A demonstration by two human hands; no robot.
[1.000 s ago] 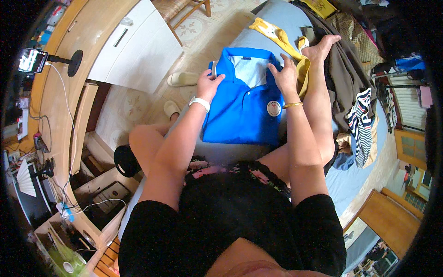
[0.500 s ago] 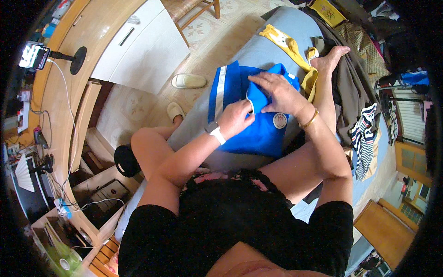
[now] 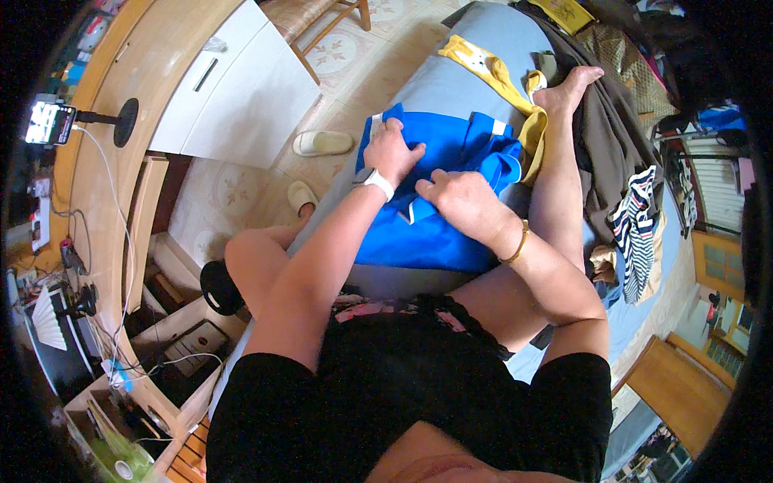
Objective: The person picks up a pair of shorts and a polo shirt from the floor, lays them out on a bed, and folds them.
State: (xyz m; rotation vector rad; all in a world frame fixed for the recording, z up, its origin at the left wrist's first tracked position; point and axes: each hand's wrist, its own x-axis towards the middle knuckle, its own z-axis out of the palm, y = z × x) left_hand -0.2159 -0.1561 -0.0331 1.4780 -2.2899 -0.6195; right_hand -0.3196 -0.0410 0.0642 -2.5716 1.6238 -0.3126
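Both hands lay on a blue shirt [image 3: 435,233] spread over the grey-blue bed [image 3: 483,48], directly ahead of the seated person and between the knees. The left hand [image 3: 392,150] pressed flat on the shirt's left part, fingers spread, a white wristband just behind it; it gripped nothing that I could see, only held the cloth down. The right hand [image 3: 456,203] sat just to the right and a little nearer, its fingers curled over a folded edge with white trim; whether this grip pinched the cloth or merely pushed on it could not be told, as the fingertips were hidden under the knuckles.

The shirt's long axis ran from near to far, its far end bunched beside a yellow garment [image 3: 491,72] that touched it at the far right. More of the loose, unfolded cloth lay to the right and far of the right hand, so that hand was the nearer one to it, while the left hand anchored the left edge.

Further right on the bed lay a brown garment [image 3: 600,137] and a striped top [image 3: 636,217]. Two pale slippers [image 3: 322,143] rested on the tiled floor to the left.
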